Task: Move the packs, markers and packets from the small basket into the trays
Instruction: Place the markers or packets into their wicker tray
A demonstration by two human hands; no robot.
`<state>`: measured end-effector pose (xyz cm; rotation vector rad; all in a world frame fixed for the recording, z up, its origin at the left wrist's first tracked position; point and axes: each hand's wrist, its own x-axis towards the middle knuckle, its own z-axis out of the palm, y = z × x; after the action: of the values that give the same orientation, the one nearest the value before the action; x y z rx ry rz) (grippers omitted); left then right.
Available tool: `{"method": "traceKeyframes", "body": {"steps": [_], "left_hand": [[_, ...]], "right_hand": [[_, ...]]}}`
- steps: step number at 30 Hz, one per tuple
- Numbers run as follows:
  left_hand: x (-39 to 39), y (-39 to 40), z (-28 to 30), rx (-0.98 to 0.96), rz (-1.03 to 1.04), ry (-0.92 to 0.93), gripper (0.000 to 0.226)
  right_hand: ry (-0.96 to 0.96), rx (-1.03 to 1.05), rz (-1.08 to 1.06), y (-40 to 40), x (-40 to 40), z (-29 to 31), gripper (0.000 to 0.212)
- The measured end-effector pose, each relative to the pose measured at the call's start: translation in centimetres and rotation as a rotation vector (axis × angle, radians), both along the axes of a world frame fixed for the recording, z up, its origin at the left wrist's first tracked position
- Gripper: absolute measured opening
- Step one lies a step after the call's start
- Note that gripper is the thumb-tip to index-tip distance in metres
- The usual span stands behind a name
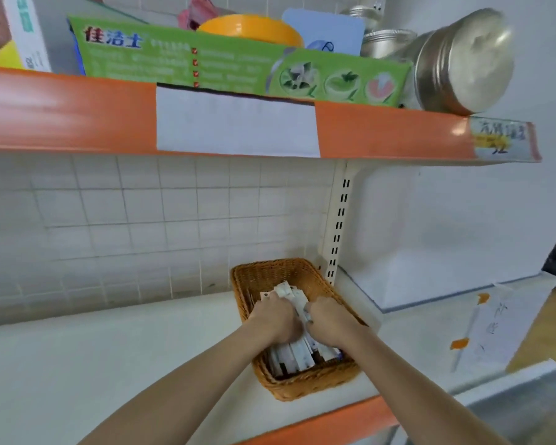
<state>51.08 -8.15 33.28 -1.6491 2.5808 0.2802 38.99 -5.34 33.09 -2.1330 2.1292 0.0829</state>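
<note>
My left hand (pixel 275 317) and right hand (pixel 329 319) both clutch white packets (pixel 294 351) inside the small basket (pixel 302 385) on the shelf. I'm gathering; next, lift them toward trays, unseen here.

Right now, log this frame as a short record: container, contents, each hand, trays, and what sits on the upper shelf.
container: small wicker basket on the lower white shelf, near the back upright
contents: white packets bunched inside the basket
left hand: in the basket, fingers curled on the packets
right hand: in the basket, gripping the packets beside the left hand
trays: none in view
upper shelf: green box, orange bowl, metal jar lying on its side
</note>
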Motion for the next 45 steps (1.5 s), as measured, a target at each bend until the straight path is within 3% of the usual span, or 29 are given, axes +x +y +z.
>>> {"method": "traceKeyframes", "body": {"steps": [5, 11, 16, 23, 30, 31, 34, 37, 40, 45], "left_hand": [[-0.6, -0.1, 0.0, 0.021, 0.02, 0.084, 0.052], [-0.5, -0.4, -0.3, 0.048, 0.063, 0.162, 0.047], [-0.3, -0.9, -0.6, 0.012, 0.146, 0.287, 0.049], [0.0, -0.2, 0.0, -0.092, 0.197, 0.422, 0.018], [1.3, 2.0, 1.8, -0.187, 0.289, 0.581, 0.007], [1.7, 2.6, 2.1, -0.201, 0.302, 0.585, 0.006], [3.6, 4.2, 2.4, -0.243, 0.357, 0.565, 0.015], [6.6, 5.9, 2.2, -0.276, 0.426, 0.516, 0.022], [10.9, 7.8, 2.3, -0.295, 0.5, 0.482, 0.025], [19.3, 11.5, 2.3, -0.289, 0.596, 0.487, 0.028]], "right_hand": [[0.007, -0.046, 0.041, -0.8, -0.4, -1.5, 0.035], [-0.178, -0.109, -0.012, -1.3, -0.4, -2.0, 0.054], [-0.165, -0.256, -0.085, -1.5, -0.7, -2.0, 0.044], [-0.161, -0.424, -0.025, -0.8, -0.3, -1.6, 0.026], [-0.522, -0.242, 0.106, -0.1, 0.1, 0.3, 0.018], [-0.549, -0.222, 0.12, 0.1, 0.5, 0.8, 0.025], [-0.592, -0.193, 0.194, 1.3, 2.6, 2.2, 0.036], [-0.628, -0.15, 0.258, 2.5, 5.8, 3.0, 0.033], [-0.679, -0.072, 0.32, 3.7, 10.0, 3.2, 0.011], [-0.679, 0.025, 0.392, 6.2, 18.3, 3.1, 0.019]]}}
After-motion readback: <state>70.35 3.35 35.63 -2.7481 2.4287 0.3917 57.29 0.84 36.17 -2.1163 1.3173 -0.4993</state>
